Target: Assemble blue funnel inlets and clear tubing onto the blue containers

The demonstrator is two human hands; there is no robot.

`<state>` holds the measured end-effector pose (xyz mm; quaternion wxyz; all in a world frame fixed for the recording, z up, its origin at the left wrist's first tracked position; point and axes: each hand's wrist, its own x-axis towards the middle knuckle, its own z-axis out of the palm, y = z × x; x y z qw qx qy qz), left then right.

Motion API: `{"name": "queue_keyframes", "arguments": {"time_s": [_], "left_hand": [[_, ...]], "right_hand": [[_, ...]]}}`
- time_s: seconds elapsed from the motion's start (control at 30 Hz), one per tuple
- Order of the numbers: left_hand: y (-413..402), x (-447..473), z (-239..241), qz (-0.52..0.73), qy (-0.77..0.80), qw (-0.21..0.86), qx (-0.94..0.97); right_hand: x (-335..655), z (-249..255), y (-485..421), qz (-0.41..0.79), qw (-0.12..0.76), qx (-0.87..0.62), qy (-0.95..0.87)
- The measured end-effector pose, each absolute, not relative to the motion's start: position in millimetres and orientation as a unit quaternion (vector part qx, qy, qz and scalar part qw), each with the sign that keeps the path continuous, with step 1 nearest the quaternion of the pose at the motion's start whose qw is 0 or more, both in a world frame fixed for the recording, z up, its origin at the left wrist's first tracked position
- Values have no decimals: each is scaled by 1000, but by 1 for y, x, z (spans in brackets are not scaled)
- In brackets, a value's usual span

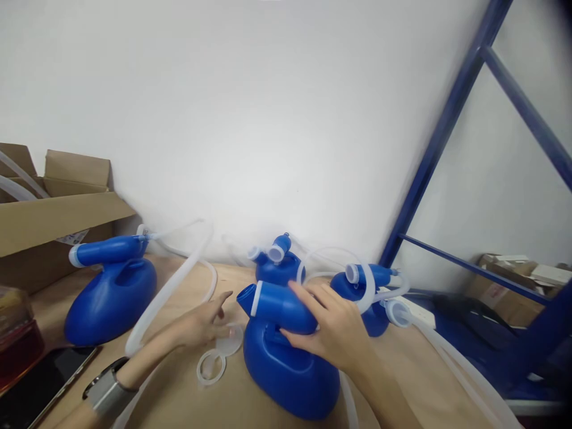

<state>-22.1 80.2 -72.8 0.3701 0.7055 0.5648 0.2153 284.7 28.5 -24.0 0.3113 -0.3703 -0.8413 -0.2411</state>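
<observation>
A blue plastic bottle (292, 384) with a moulded handle stands on the table in front of me. Across its top lies a blue tube-shaped cup (279, 305) with a white rim, by the bottle's slanted neck (245, 299). My right hand (335, 325) is closed round the cup's right end, thumb below and fingers above. To the left, my left hand (201, 325) has its fingers apart over a clear round cap (231, 345) joined to a white ring (199, 369). Its fingertips are at the cap; whether they touch it I cannot tell.
Similar blue bottles stand at left (107, 304), at back (263, 271) and at right (378, 322), with white hoses (165, 292) around them. A cardboard box (67, 217), a phone (44, 381) and a red container (20, 351) are at left. A blue metal frame (429, 161) rises at right.
</observation>
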Motion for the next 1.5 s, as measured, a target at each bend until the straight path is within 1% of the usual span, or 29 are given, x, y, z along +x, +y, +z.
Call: {"name": "queue_keyframes", "arguments": {"time_s": [0.07, 0.17, 0.27, 0.37, 0.43, 0.53, 0.6, 0.7, 0.8, 0.9, 1.07, 1.2, 1.27, 1.3, 1.37, 1.43, 1.5], "left_hand": [[74, -16, -63, 244, 533, 356, 727], [58, -8, -37, 290, 460, 373, 752], [40, -2, -19, 313, 413, 373, 769], [29, 2, -15, 320, 409, 338, 785], [24, 0, -15, 306, 401, 306, 808], [20, -8, -13, 252, 357, 280, 855], [21, -14, -13, 216, 364, 283, 861], [30, -21, -24, 158, 449, 245, 845], [43, -24, -40, 165, 494, 206, 828], [47, -20, -43, 225, 473, 262, 811], [29, -9, -19, 305, 457, 388, 740], [20, -5, -11, 349, 408, 497, 682], [19, -3, -13, 386, 375, 529, 656], [18, -1, -14, 404, 375, 520, 653], [17, 3, -17, 427, 413, 453, 665], [15, 6, -16, 441, 459, 358, 683], [13, 4, -12, 463, 475, 296, 687]], "right_hand": [[284, -27, 30, -244, 293, -371, -847], [282, -30, 32, -250, 286, -377, -845], [277, -32, 31, -239, 300, -368, -847], [274, -30, 28, -205, 329, -344, -855], [276, -26, 26, -193, 337, -306, -869], [287, -16, 23, -198, 293, -252, -901], [296, -11, 23, -200, 262, -269, -905], [304, -7, 24, -201, 251, -331, -887], [303, -11, 26, -207, 250, -363, -873], [295, -15, 26, -191, 251, -376, -871], [273, -20, 17, -165, 237, -376, -881], [259, -30, 13, -195, 264, -378, -865], [256, -37, 14, -212, 284, -382, -853], [255, -39, 14, -208, 295, -385, -850], [256, -39, 14, -167, 314, -388, -850], [259, -33, 13, -89, 329, -391, -855], [264, -23, 12, -1, 347, -401, -848]]}}
